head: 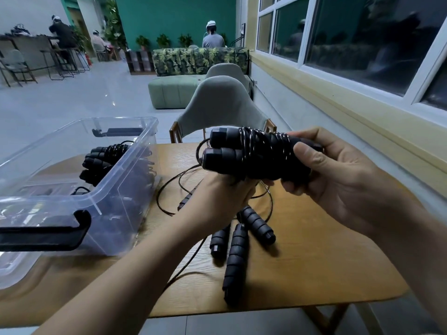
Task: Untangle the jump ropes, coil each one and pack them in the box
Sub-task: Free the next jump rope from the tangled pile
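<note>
A black jump rope bundle (251, 153), two foam handles side by side with thin cable wound round them, is held above the table. My right hand (338, 180) grips its right end, thumb on top. My left hand (217, 201) holds it from below, fingers curled under the handles. Loose black handles (242, 245) and tangled cable (174, 189) lie on the wooden table beneath. At the left stands a clear plastic box (116, 189), and inside it lie coiled black ropes (104, 160).
The wooden table (314, 262) ends close on the right and front. A grey chair (225, 105) stands behind it. The box has black latch clips (48, 233) on its ends. A windowed wall runs along the right.
</note>
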Tool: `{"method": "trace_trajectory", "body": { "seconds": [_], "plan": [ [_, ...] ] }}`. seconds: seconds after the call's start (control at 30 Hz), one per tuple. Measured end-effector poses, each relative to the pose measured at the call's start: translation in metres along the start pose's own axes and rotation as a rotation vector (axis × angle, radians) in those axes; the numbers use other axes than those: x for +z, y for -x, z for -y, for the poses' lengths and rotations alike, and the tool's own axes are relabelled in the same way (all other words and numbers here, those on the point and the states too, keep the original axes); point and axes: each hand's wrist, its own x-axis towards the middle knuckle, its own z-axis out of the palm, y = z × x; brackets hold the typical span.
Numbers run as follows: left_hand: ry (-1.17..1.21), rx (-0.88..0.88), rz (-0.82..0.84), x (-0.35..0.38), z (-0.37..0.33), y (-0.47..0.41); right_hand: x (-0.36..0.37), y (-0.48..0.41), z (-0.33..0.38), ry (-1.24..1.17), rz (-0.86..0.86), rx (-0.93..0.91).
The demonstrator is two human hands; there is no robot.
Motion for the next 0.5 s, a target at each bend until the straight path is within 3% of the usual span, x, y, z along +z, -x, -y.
{"method": "trace_trajectory", "body": {
  "seconds": [0.1, 0.27, 0.37, 0.5],
  "plan": [
    [0.085, 0.061, 0.017, 0.012, 0.008, 0.001, -0.001, -0.004, -0.003, 0.029, -0.082, -0.084],
    [-0.179, 0.081, 0.141, 0.027, -0.006, 0.010, -0.008, -0.007, -0.009, 0.304, -0.184, -0.195],
    [-0.285, 0.111, 0.138, 0.027, -0.011, 0.014, -0.007, -0.005, -0.011, 0.539, -0.220, -0.249],
    [-0.408, 0.208, 0.105, 0.021, -0.014, 0.016, -0.009, -0.005, -0.015, 0.666, -0.210, -0.220]
  ]
}}
